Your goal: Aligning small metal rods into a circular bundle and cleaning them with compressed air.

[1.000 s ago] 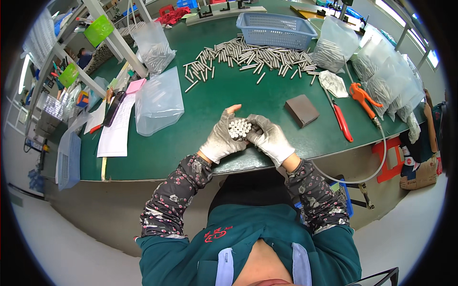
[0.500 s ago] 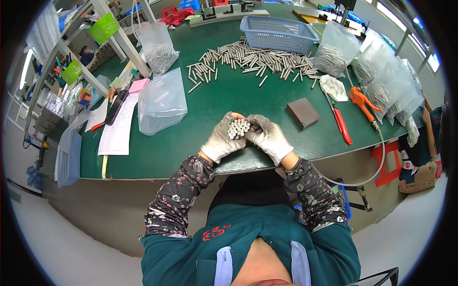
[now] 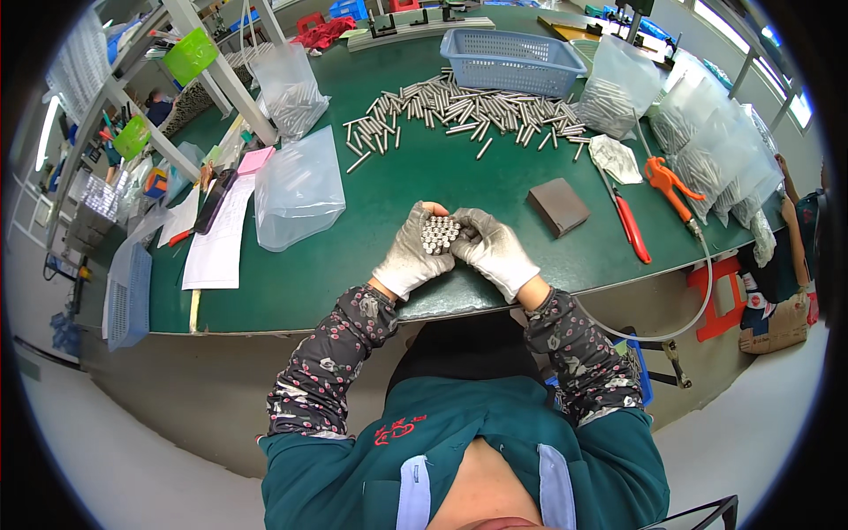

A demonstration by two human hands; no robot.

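Note:
A bundle of short metal pins (image 3: 440,235) stands on end between my hands, its round ends facing up. My left hand (image 3: 410,254), in a pale work glove with a bare fingertip showing, is closed around the bundle's left side. From the right, my gloved right hand (image 3: 497,253) grips the same bundle, its fingers bent against the edge. How the pins sit lower down is hidden by the gloves. Farther back lies a loose heap of the same metal pins (image 3: 468,112), spread over the green table (image 3: 380,190).
A blue perforated basket (image 3: 512,64) stands behind the heap. Right of my hands are a brown block (image 3: 558,208), red-handled pliers (image 3: 632,230), a crumpled white cloth (image 3: 617,160) and an orange air gun (image 3: 670,187). An empty plastic bag (image 3: 300,196) and papers (image 3: 215,247) lie left.
Both hands still hold the bundle in nearly the same place. The pin ends look more evenly lined up, and the fingers have shifted slightly. At the far right, a person's arm has moved.

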